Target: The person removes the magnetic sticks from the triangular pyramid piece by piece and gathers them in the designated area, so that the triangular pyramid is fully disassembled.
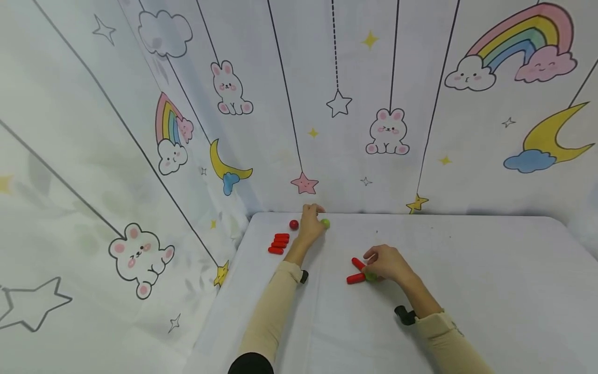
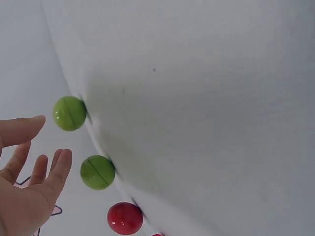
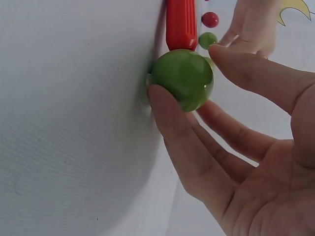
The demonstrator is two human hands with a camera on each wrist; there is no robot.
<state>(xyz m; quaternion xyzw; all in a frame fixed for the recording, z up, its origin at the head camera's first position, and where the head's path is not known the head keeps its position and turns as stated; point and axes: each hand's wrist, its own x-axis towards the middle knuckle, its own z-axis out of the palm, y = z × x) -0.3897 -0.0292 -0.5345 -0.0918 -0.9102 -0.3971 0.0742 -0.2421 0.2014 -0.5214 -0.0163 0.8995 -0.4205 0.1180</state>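
My left hand [image 1: 311, 221] hovers by two green balls near the table's far edge. In the left wrist view its thumb and fingers are spread, apart from the nearer green ball [image 2: 69, 113] and the other green ball [image 2: 97, 172]. Beside these lies a red ball [image 2: 125, 218]. My right hand [image 1: 385, 264] touches a green ball [image 3: 183, 78] with its fingertips, while the thumb stands away from it. Two red rods, the upper rod [image 1: 358, 264] and the lower rod [image 1: 356, 279], meet at that ball in a V. In the right wrist view one ridged rod [image 3: 181, 22] abuts the ball.
Several loose red rods [image 1: 279, 243] lie in a row left of my left forearm, below the red ball [image 1: 294, 224]. A white cloth covers the table [image 1: 490, 291]. Behind it hangs a curtain [image 1: 280, 156] printed with rabbits, stars and rainbows.
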